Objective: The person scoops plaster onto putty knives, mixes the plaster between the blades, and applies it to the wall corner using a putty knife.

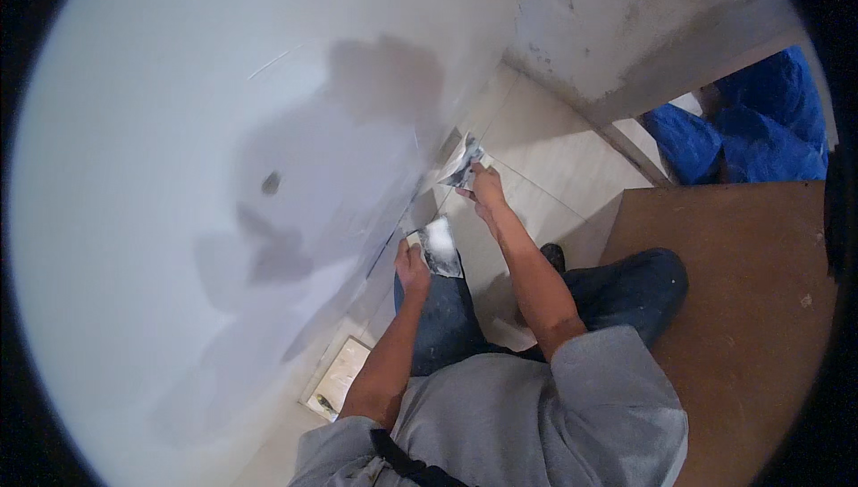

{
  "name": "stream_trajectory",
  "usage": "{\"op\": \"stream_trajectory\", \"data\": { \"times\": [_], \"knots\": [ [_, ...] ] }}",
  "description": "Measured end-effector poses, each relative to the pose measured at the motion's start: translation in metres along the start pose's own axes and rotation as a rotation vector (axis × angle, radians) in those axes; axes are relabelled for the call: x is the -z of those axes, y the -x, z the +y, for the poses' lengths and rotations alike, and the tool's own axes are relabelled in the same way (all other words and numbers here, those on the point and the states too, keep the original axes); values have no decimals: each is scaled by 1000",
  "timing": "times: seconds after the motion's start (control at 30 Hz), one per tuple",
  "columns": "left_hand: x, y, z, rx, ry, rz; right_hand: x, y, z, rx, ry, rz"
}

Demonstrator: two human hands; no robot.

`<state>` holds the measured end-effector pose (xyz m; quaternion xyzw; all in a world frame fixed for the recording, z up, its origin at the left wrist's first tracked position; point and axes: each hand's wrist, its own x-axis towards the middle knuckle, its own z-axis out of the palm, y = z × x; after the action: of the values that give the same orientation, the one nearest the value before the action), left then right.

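Note:
My left hand (412,267) is closed round a wide putty knife (440,247), whose flat metal blade lies over my left knee and reflects a bright patch. Farther ahead, my right hand (486,187) grips a second putty knife (459,163). White filler smears its blade, which is close to the foot of the white wall (179,121); whether it touches the wall I cannot tell. A dark hole or spot (271,183) marks the wall on the left, with shadows of my body around it.
A shallow rectangular tray (347,369) with pale contents and a small tool stands by my left arm. Pale tiles (527,134) cover the floor. On the right are a brown board (724,281), a rough grey wall (626,22) and an opening with blue sheeting (769,125).

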<state>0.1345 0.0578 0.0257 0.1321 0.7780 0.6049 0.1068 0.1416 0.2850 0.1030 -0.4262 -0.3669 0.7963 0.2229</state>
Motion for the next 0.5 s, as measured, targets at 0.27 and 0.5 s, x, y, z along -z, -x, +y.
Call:
{"op": "stream_trajectory", "data": {
  "times": [0.27,0.5],
  "knots": [
    [-12,-14,9,-8,-156,-3,-1,-118,94,-272,35,113],
    [-13,-24,14,88,-84,-56,2,-149,111,-298,-135,35]
  ]
}}
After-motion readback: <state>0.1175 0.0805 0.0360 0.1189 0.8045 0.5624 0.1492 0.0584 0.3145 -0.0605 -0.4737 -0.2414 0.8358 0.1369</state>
